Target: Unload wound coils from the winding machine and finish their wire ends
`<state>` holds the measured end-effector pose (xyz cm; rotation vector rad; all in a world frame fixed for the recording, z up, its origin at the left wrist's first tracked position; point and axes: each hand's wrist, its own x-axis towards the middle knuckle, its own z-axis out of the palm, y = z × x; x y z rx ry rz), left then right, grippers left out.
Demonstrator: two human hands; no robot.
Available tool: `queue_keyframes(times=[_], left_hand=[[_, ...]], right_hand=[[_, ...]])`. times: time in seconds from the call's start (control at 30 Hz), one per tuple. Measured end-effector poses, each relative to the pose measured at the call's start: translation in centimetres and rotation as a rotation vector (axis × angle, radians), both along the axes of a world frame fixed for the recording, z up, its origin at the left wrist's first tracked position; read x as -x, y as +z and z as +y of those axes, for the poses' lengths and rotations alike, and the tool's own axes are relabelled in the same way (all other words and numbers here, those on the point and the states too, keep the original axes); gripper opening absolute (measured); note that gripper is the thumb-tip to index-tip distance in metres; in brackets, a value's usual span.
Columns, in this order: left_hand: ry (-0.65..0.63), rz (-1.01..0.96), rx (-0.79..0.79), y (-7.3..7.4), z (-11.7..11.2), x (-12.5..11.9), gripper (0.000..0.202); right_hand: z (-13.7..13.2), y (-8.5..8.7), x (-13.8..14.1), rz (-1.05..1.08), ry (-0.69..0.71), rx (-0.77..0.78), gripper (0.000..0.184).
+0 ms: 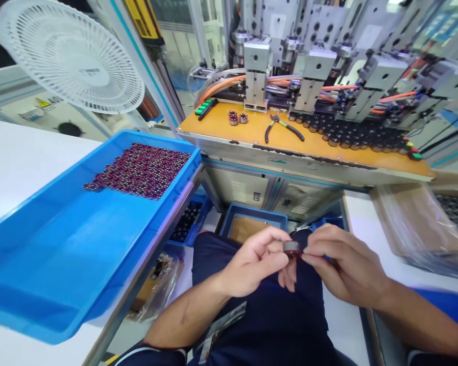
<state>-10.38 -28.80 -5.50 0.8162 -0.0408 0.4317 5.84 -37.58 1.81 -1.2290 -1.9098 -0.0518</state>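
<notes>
Over my lap, my left hand (257,259) grips a small cylindrical motor part (291,247) between thumb and fingers. The part has a grey metal band around its side and a dark red and black end facing down. My right hand (341,259) is closed in a pinch, thumb and index fingertips right at the part's right edge. Whether they hold the part itself or something thin on it cannot be made out. Many similar parts with red and black ends (148,170) stand packed together in a blue tray (61,244) to my left.
Ahead, an orange bench top (213,124) carries pliers (278,127), several loose parts (233,118) and rows of dark parts (351,134) below machine presses (255,76). A white fan (87,71) stands back left. On the right is a plastic-lined cardboard box (404,218); a blue bin (252,211) sits below.
</notes>
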Motion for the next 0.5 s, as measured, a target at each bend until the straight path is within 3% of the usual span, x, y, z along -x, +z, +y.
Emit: queue_keyframes(times=[0.13, 0.23, 0.4, 0.5], left_hand=[[0.269, -0.022, -0.121, 0.7, 0.1, 0.3, 0.023], [0.392, -0.058, -0.174, 0.9, 0.2, 0.3, 0.024], [0.45, -0.088, -0.167, 0.7, 0.2, -0.2, 0.04], [0.43, 0.004, -0.082, 0.8, 0.4, -0.7, 0.045]], right_hand=[[0.3, -0.4, 0.4, 0.113, -0.12, 0.005, 0.01], [0.6, -0.8, 0.5, 0.226, -0.124, 0.022, 0.01], [0.9, -1.4, 0.4, 0.343, -0.037, -0.007, 0.008], [1.0, -1.5, 0.2, 0.362, 0.054, -0.025, 0.007]])
